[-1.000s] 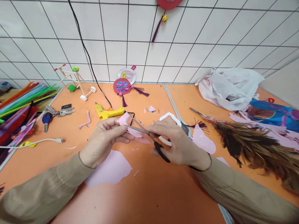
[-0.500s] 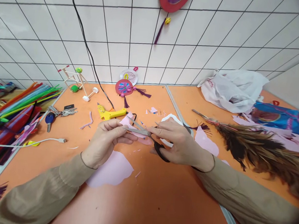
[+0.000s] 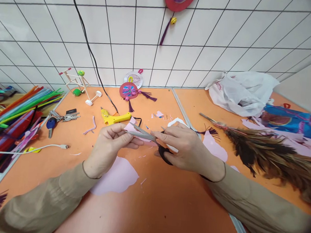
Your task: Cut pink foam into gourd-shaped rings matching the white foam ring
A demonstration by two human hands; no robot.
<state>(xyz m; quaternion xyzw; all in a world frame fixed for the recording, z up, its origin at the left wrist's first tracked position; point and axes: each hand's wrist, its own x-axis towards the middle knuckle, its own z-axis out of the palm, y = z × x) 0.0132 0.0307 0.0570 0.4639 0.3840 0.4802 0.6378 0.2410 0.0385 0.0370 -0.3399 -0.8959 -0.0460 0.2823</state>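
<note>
My left hand (image 3: 108,147) pinches a small pink paper piece (image 3: 131,127) above the orange table (image 3: 149,210). My right hand (image 3: 187,150) grips black-handled scissors (image 3: 149,139), whose steel blades lie nearly closed across the pink piece. A larger pink cut-out (image 3: 117,176) lies flat under my left wrist. Another pink scrap (image 3: 214,147) rests just right of my right hand, and a white ring (image 3: 177,122) peeks out behind it.
A yellow glue gun (image 3: 114,118), keys (image 3: 60,117), a white cable (image 3: 33,147) and a heap of pipe cleaners (image 3: 11,114) lie at left. Brown feathers (image 3: 274,156), a plastic bag (image 3: 241,93) and blue fabric (image 3: 293,121) fill the right. Round crafts (image 3: 129,90) lean by the tiled wall.
The scissor blades have closed further on the pink piece, and my right hand has shifted slightly. My left hand keeps its pinch in much the same place.
</note>
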